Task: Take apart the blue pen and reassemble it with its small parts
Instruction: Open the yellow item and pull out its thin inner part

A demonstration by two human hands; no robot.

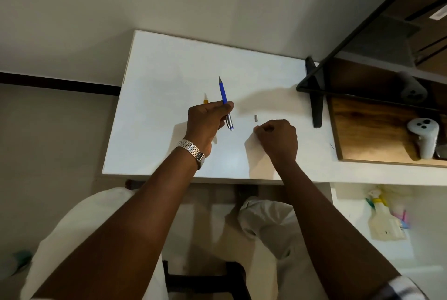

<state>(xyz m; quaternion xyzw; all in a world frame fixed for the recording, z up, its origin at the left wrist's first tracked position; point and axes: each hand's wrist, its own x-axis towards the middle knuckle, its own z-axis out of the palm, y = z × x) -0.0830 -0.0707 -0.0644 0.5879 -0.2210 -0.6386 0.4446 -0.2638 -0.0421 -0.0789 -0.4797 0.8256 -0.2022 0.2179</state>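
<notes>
My left hand grips the blue pen near its middle, above the white table. The grey tip points away from me and the silver end with a white button points toward me. My right hand rests on the table to the right, its fingertips pinched on a tiny part that I can barely see. A small grey cylindrical part lies on the table just beyond those fingertips. A yellow pen lies partly hidden behind my left hand.
A black monitor stand foot sits at the table's right edge. Further right, a wooden tray holds a white controller. A metal watch is on my left wrist. My lap and a dark stool are below the table.
</notes>
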